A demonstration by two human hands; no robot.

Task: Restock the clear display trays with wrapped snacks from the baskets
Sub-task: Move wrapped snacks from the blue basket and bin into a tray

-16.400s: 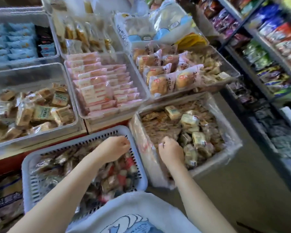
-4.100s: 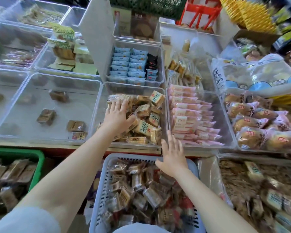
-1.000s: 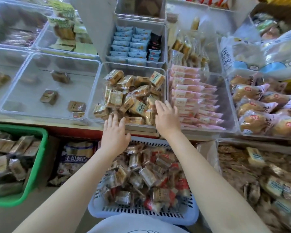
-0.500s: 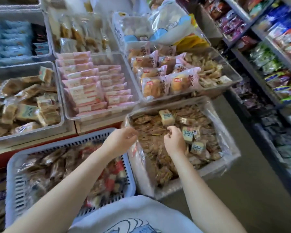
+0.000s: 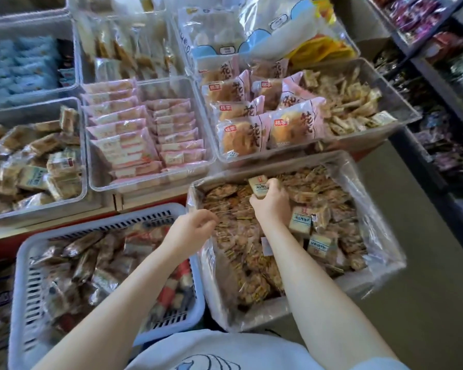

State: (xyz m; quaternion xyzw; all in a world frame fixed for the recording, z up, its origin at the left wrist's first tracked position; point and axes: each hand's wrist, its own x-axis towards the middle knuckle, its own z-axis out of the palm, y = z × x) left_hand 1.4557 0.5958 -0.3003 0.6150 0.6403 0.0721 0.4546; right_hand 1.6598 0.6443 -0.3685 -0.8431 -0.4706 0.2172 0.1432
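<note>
Right hand (image 5: 271,202) grips a pale wrapped snack (image 5: 259,186) inside the plastic-lined box (image 5: 380,268); left hand (image 5: 195,227), fingers loosely curled, empty, at the box's left rim. Lift clear of the brown crisps packets before moving. Left of the box: blue basket (image 5: 22,263) of mixed wrapped snacks, clear tray (image 5: 84,166) of similar pale squares.

The basket (image 5: 27,263) sits left of the lined box (image 5: 380,252), trays (image 5: 87,145) behind.
</note>
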